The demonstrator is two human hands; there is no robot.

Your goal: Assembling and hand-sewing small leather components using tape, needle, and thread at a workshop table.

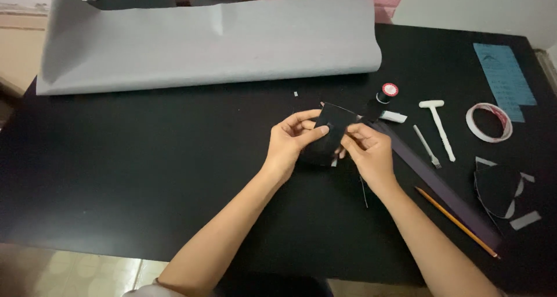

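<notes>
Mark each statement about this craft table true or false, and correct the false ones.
1. Both hands hold one black piece between them. True: the left hand and right hand grip the black piece.
2. The tape ring lies left of the hands. False: the tape ring lies far to their right.
3. A pencil lies near the right forearm. True: the pencil lies just beside it.
4. The grey sheet lies flat. False: the grey sheet curls over at its right end.

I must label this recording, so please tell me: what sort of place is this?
Probably a home craft table for leather or fabric work: a grey sheet roll, a thread spool, a tape ring, and a dark piece held in both hands.
</notes>
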